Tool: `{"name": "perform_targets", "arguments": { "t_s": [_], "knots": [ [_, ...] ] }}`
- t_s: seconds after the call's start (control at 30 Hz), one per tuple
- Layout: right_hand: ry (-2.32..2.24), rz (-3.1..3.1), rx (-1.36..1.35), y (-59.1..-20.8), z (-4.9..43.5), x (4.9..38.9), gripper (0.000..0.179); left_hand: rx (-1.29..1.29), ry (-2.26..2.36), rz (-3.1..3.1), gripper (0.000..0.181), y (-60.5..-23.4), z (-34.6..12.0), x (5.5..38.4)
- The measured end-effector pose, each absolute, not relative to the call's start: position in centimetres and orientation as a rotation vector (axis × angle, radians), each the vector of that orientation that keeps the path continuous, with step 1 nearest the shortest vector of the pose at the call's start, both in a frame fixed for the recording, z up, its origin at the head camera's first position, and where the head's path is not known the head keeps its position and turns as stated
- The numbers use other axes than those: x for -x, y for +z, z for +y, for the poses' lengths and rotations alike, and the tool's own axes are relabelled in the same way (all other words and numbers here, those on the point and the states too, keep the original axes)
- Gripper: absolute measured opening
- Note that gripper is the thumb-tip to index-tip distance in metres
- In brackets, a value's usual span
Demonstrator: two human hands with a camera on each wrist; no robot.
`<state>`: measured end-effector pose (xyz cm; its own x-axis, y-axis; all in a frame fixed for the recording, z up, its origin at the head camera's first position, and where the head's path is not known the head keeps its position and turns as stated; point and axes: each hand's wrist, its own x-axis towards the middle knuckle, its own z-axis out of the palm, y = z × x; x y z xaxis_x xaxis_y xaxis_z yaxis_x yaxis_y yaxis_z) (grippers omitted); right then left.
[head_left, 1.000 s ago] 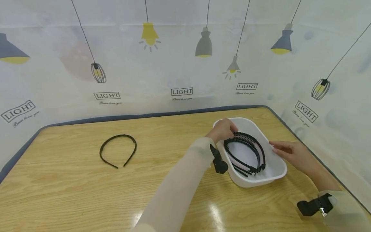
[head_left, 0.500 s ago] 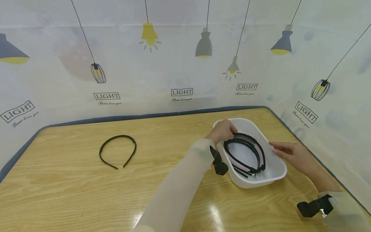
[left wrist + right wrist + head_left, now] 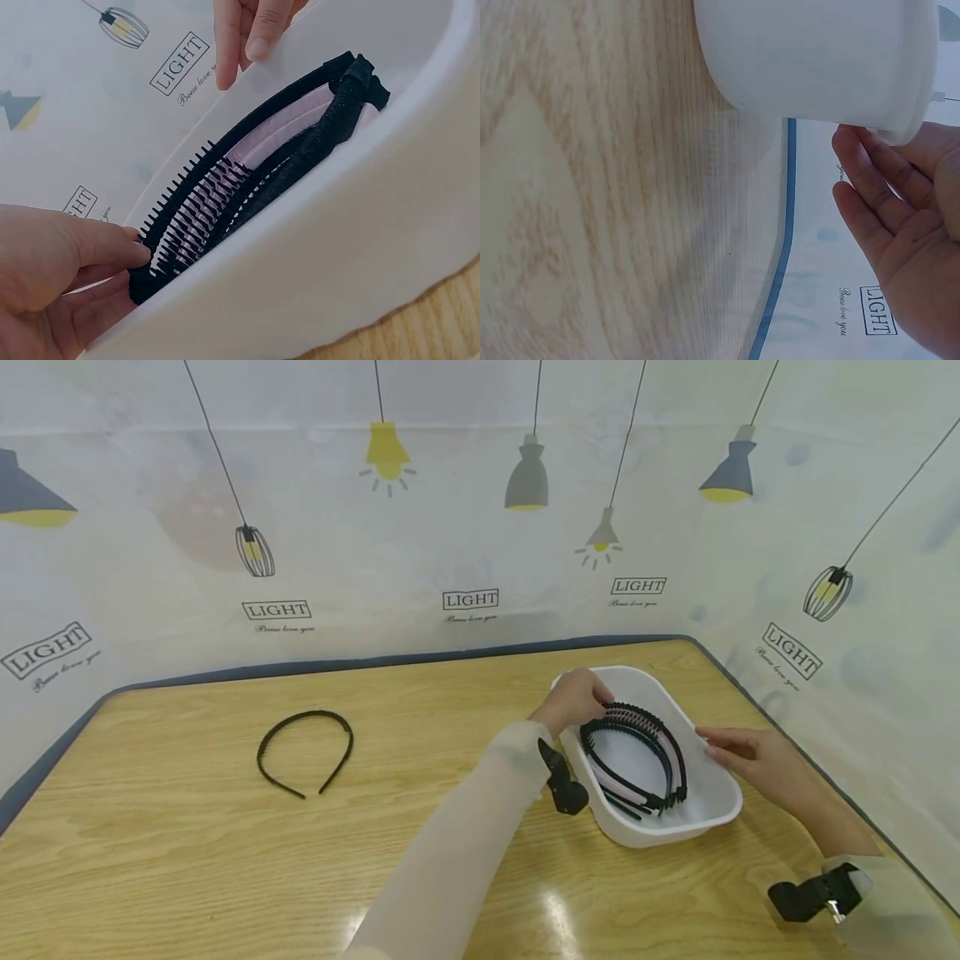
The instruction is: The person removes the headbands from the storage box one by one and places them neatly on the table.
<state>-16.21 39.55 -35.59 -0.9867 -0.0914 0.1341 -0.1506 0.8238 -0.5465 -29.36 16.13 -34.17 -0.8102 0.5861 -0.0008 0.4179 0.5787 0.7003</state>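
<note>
A white plastic bin (image 3: 708, 789) stands at the table's right side, with several black and pale pink toothed headbands (image 3: 670, 747) lying together inside. My left hand (image 3: 577, 697) reaches over its left rim and pinches the headbands at their curved end. In the left wrist view, the thumb of that left hand (image 3: 60, 262) lies on top, with fingers behind the black toothed bands (image 3: 199, 202). On the right side, my right hand (image 3: 765, 764) holds the bin's rim, thumb on the rim and fingers outside. The right wrist view shows that right hand's (image 3: 907, 210) fingers under the rim, partly hidden.
One black headband (image 3: 341, 768) lies alone on the wooden table (image 3: 225, 868), left of the bin. A printed lamp-pattern sheet (image 3: 450, 527) rises behind and along the right side. A dark blue strip (image 3: 300, 668) borders the tabletop.
</note>
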Motion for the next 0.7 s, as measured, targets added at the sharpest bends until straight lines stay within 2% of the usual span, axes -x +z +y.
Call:
{"name": "perform_targets", "arguments": {
  "t_s": [0.7],
  "knots": [
    [0.876,-2.901,-0.204,-35.79,39.55,16.24,0.038,-0.833,1.131,2.563,0.024,-33.35,15.14,29.66]
  ]
}}
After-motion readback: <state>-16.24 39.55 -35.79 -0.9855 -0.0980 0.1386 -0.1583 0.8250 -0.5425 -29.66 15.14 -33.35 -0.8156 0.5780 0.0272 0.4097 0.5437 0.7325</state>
